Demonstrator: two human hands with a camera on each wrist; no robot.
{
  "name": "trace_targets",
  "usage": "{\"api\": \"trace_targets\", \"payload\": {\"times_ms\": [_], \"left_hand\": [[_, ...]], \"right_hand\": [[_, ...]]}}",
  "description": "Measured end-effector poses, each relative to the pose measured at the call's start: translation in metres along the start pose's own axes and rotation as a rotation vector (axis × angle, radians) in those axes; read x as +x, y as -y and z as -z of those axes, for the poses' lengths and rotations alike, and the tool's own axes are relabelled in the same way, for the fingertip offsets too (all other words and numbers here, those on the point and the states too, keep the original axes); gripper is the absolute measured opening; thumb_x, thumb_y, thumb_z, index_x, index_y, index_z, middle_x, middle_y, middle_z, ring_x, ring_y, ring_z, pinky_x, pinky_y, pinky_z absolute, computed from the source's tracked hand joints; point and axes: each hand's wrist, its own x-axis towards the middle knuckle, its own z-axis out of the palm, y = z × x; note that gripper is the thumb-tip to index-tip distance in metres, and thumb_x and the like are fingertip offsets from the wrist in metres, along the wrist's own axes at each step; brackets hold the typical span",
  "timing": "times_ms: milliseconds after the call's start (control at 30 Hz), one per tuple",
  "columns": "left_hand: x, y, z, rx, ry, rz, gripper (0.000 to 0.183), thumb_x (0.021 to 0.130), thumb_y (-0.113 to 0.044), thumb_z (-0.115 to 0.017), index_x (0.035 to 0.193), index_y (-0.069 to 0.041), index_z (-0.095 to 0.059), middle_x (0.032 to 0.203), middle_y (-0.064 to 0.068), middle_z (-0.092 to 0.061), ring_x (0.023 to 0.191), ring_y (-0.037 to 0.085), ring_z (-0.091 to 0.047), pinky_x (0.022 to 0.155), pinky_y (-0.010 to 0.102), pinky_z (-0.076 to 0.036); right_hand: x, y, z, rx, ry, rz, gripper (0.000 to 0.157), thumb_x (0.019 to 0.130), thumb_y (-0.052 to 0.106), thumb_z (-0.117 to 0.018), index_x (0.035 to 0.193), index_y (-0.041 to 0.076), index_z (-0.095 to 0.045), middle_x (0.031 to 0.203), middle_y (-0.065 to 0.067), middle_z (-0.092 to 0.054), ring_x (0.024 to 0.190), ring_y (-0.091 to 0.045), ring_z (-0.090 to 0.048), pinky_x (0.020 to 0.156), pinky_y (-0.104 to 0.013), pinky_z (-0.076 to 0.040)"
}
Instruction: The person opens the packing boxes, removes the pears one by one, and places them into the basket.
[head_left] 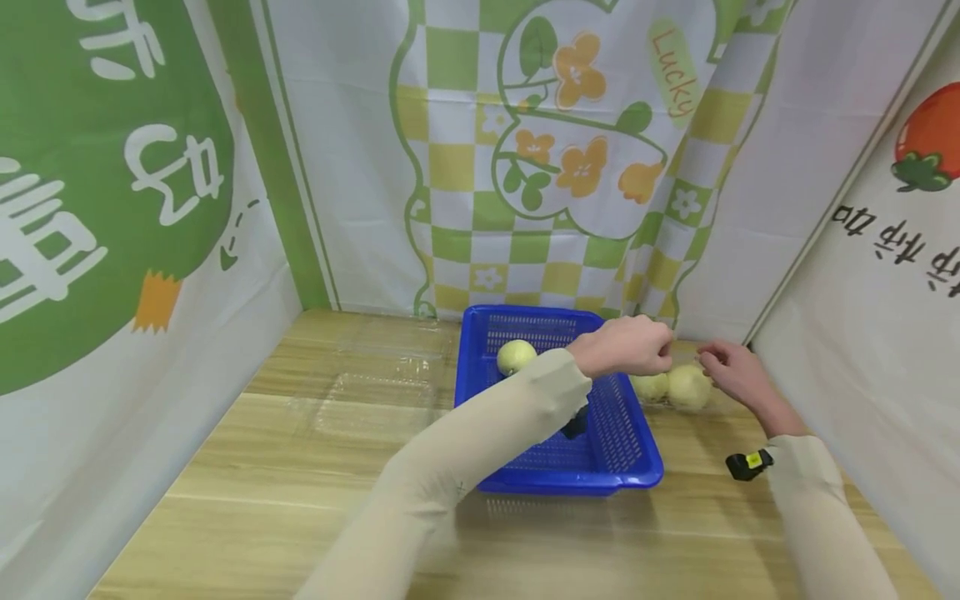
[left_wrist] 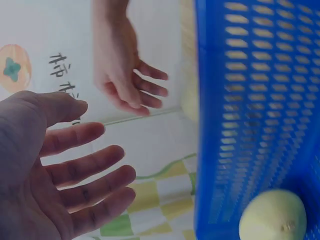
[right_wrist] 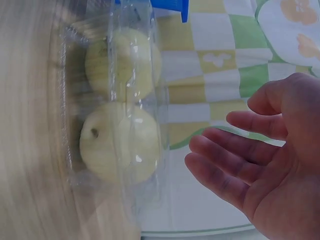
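My left hand (head_left: 626, 343) reaches over the right rim of the blue plastic basket (head_left: 471, 367); the left wrist view shows its fingers spread and nothing held. One pale round fruit (head_left: 516, 357), much like a pear, lies inside the basket, partly behind the left sleeve. To the right of the basket, a clear plastic box (right_wrist: 131, 200) contains two similar fruits, a nearer one (head_left: 688, 387) and another (right_wrist: 120, 65) closer to the basket. Beside this box hovers my right hand (head_left: 738, 379), fingers loosely bent and apart from the fruit.
A second clear plastic box (head_left: 375, 400), opened out, lies left of the basket on the wooden table (head_left: 247, 500). Printed cloth (head_left: 360, 167) hangs behind and at both sides. A black wrist camera (head_left: 748, 464) sits on the right wrist.
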Motion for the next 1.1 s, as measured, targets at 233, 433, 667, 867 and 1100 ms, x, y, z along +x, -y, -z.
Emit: {"api": "trace_targets", "payload": {"times_ms": [233, 433, 667, 867, 1100], "left_hand": [[0.009, -0.008, 0.008, -0.139, 0.033, 0.092, 0.030, 0.093, -0.034, -0.048, 0.067, -0.018, -0.042, 0.055, -0.005, -0.033, 0.046, 0.008, -0.021, 0.044, 0.022, -0.019], [0.020, -0.022, 0.005, -0.218, -0.015, 0.214, 0.040, 0.088, -0.033, -0.052, 0.055, -0.018, -0.034, 0.050, -0.005, -0.023, 0.045, 0.009, -0.015, 0.042, 0.023, -0.017], [0.033, -0.036, -0.011, -0.326, -0.007, 0.310, 0.042, 0.086, -0.033, -0.053, 0.052, -0.017, -0.035, 0.048, -0.005, -0.024, 0.043, 0.010, -0.016, 0.042, 0.024, -0.018], [0.044, -0.046, -0.025, -0.383, -0.032, 0.370, 0.047, 0.087, -0.040, -0.053, 0.051, -0.017, -0.034, 0.046, -0.005, -0.024, 0.042, 0.010, -0.017, 0.041, 0.025, -0.018], [0.053, -0.056, -0.044, -0.352, -0.140, 0.421, 0.051, 0.086, -0.044, -0.056, 0.050, -0.018, -0.032, 0.045, -0.005, -0.021, 0.041, 0.010, -0.015, 0.040, 0.025, -0.015]], "right_hand": [[-0.004, -0.012, 0.003, 0.014, 0.008, -0.005, 0.046, 0.098, 0.026, -0.033, 0.122, -0.008, -0.051, 0.111, -0.030, -0.057, 0.088, -0.037, -0.061, 0.060, -0.027, -0.050], [-0.005, -0.024, 0.006, -0.049, -0.003, -0.042, 0.046, 0.098, 0.028, -0.031, 0.121, -0.007, -0.052, 0.111, -0.030, -0.057, 0.090, -0.037, -0.060, 0.068, -0.042, -0.050], [-0.003, -0.037, 0.004, -0.064, -0.003, -0.085, 0.046, 0.098, 0.029, -0.030, 0.119, -0.006, -0.053, 0.119, -0.030, -0.051, 0.105, -0.045, -0.049, 0.078, -0.054, -0.043], [-0.003, -0.051, 0.000, -0.052, 0.009, -0.112, 0.048, 0.097, 0.027, -0.030, 0.118, -0.010, -0.052, 0.111, -0.030, -0.054, 0.092, -0.038, -0.055, 0.070, -0.043, -0.045], [-0.002, -0.063, -0.008, -0.002, 0.021, -0.122, 0.048, 0.096, 0.023, -0.034, 0.119, -0.016, -0.049, 0.102, -0.034, -0.058, 0.068, -0.021, -0.059, 0.057, -0.029, -0.046]]}}
